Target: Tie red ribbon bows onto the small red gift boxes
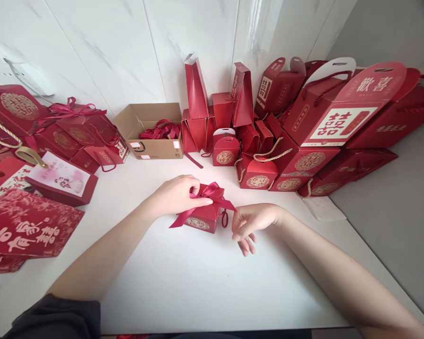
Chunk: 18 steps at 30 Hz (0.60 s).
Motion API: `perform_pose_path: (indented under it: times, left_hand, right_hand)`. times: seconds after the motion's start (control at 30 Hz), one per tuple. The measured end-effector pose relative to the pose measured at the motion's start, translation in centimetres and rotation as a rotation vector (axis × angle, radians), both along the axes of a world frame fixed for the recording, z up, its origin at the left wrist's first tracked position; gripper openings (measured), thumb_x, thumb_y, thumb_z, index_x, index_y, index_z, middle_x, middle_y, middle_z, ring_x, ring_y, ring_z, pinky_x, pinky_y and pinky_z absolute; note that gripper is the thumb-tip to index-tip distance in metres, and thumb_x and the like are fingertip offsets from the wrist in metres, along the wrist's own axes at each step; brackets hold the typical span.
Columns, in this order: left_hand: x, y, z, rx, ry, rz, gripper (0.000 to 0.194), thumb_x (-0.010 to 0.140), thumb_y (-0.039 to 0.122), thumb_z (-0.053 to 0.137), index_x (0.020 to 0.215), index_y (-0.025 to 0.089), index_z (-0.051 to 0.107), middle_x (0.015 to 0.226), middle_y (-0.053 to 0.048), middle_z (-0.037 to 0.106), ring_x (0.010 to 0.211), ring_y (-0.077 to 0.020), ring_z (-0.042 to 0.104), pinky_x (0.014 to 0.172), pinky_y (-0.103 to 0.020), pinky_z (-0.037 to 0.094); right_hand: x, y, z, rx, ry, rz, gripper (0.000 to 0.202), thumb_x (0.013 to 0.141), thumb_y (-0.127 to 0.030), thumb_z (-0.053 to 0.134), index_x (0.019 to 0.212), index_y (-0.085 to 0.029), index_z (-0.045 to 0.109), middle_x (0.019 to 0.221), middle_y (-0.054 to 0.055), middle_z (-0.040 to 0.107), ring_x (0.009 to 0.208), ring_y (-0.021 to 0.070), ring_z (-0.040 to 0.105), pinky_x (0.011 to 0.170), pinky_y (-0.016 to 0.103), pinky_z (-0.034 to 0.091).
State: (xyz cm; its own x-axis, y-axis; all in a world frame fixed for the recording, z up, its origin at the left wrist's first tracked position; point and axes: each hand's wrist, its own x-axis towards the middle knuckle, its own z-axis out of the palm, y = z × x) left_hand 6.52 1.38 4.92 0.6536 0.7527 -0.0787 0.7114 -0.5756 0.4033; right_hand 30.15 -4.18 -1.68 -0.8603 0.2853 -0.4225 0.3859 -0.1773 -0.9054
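Two hands, one little red box w/ a bow

Small red cardboard gift box with a gold round emblem (202, 217) sits mid-table on the white tabletop (198, 282), pretty much btw both hands; dark red satin ribbon (212, 192) is tied in a bow on top, one tail hanging off the front-left corner. Left hand (178, 193) rests on the box top, thumb + fingertips pinching the ribbon at the knot; right hand (251, 225) is just beside the box's right side, thumb + index pinched on the other ribbon tail, remaining fingers loose and curled down. Behind: open brown cardboard carton w/ more red ribbons inside (150, 132); pile of bigger red gift bags w/ rope handles (325, 141) on the right, against the wall.
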Motion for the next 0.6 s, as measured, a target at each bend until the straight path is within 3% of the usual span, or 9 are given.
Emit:
perform_pose_path:
  times: [0.17, 0.3, 0.4, 0.47, 0.53, 0.6]
  left_hand:
    - [-0.9, 0.0, 1.7, -0.098, 0.062, -0.064, 0.050, 0.071, 0.068, 0.065, 0.071, 0.021, 0.049, 0.095, -0.003, 0.063, 0.077, -0.0196, 0.058, 0.068, -0.031, 0.044]
    - [-2.7, 1.2, 3.3, -0.188, 0.028, -0.136, 0.034, 0.075, 0.057, 0.067, 0.081, 0.024, 0.063, 0.131, -0.002, 0.058, 0.117, -0.0257, 0.056, 0.091, -0.032, 0.045]
    - [-3.8, 2.1, 3.7, -0.208, 0.051, -0.179, 0.029, 0.076, 0.053, 0.067, 0.088, 0.026, 0.069, 0.142, -0.002, 0.052, 0.130, -0.0274, 0.049, 0.099, -0.033, 0.043]
    - [-4.1, 2.6, 3.6, -0.232, 0.059, -0.191, 0.027, 0.079, 0.052, 0.065, 0.089, 0.027, 0.071, 0.143, -0.001, 0.051, 0.131, -0.0260, 0.048, 0.102, -0.033, 0.042]
    - [-4.0, 2.7, 3.5, -0.264, 0.051, -0.188, 0.027, 0.083, 0.052, 0.061, 0.086, 0.027, 0.072, 0.143, 0.000, 0.052, 0.131, -0.0242, 0.049, 0.105, -0.033, 0.041]
    - [-3.8, 2.8, 3.5, -0.296, 0.031, -0.188, 0.029, 0.084, 0.053, 0.059, 0.084, 0.028, 0.073, 0.143, 0.000, 0.052, 0.129, -0.0234, 0.051, 0.107, -0.034, 0.039]
  right_hand:
    - [0.6, -0.2, 1.1, -0.106, 0.106, 0.065, 0.039, 0.086, -0.049, 0.065, 0.073, -0.012, 0.068, 0.067, 0.005, 0.074, 0.056, 0.0134, 0.068, 0.055, 0.021, 0.048]
    - [0.7, -0.8, 1.2, 0.003, 0.323, -0.162, 0.040, 0.082, -0.051, 0.066, 0.082, -0.011, 0.071, 0.042, -0.003, 0.058, 0.038, 0.0110, 0.055, 0.049, 0.022, 0.044]
    - [-0.3, -2.1, 1.8, 0.204, 0.368, -0.288, 0.035, 0.090, -0.045, 0.060, 0.079, -0.014, 0.071, 0.041, -0.007, 0.049, 0.033, 0.0077, 0.046, 0.046, 0.022, 0.041]
    - [-1.8, -3.5, 2.3, 0.504, 0.294, -0.343, 0.033, 0.096, -0.040, 0.053, 0.080, -0.016, 0.069, 0.047, -0.004, 0.053, 0.039, 0.0089, 0.051, 0.047, 0.023, 0.044]
    - [-3.4, -4.8, 2.5, 1.068, 0.184, -0.446, 0.027, 0.097, -0.031, 0.051, 0.081, -0.018, 0.068, 0.067, 0.003, 0.067, 0.058, 0.0133, 0.062, 0.055, 0.026, 0.049]
    - [-4.9, -5.6, 2.2, 1.618, 0.096, -0.416, 0.018, 0.096, -0.020, 0.051, 0.092, -0.020, 0.068, 0.092, 0.007, 0.074, 0.082, 0.0186, 0.067, 0.071, 0.032, 0.054]
